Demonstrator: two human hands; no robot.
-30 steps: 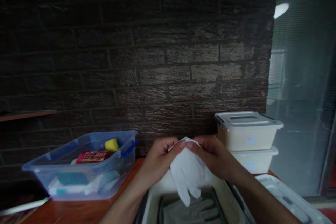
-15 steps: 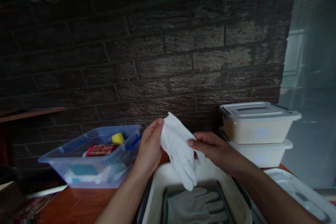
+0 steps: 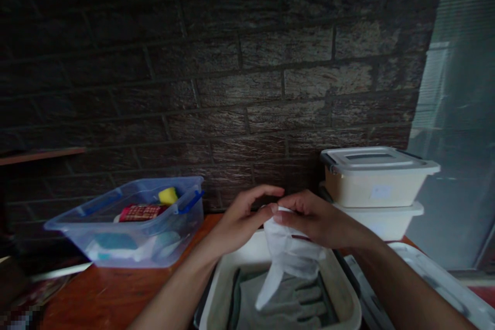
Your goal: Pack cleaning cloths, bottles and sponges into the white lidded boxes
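Note:
A white glove [image 3: 284, 250] hangs fingers down over the bin, thin and a little blurred. My right hand [image 3: 309, 216] pinches its cuff between thumb and fingers. At the same cuff, the thumb of my left hand [image 3: 247, 214] presses the edge, while its index finger stretches above, off the fabric; its other fingers are mostly hidden. Below both hands stands an uncovered white bin [image 3: 218, 281] with dark handles. Grey work gloves [image 3: 284, 301] lie flat inside it, partly covered by the hanging white glove.
To the left on the wooden table [image 3: 81, 294] sits a clear blue bin [image 3: 185, 247] holding a yellow sponge [image 3: 167, 196] and a red checked item [image 3: 141, 213]. Lidded white boxes [image 3: 381, 185] are stacked at right, beside a loose lid [image 3: 433, 278]. A dark brick wall [image 3: 232, 87] rises behind.
The white glove has been turned and lowered, with its cuff now gathered at the top. My hands have come together at that cuff, the left moving right from the glove's other edge.

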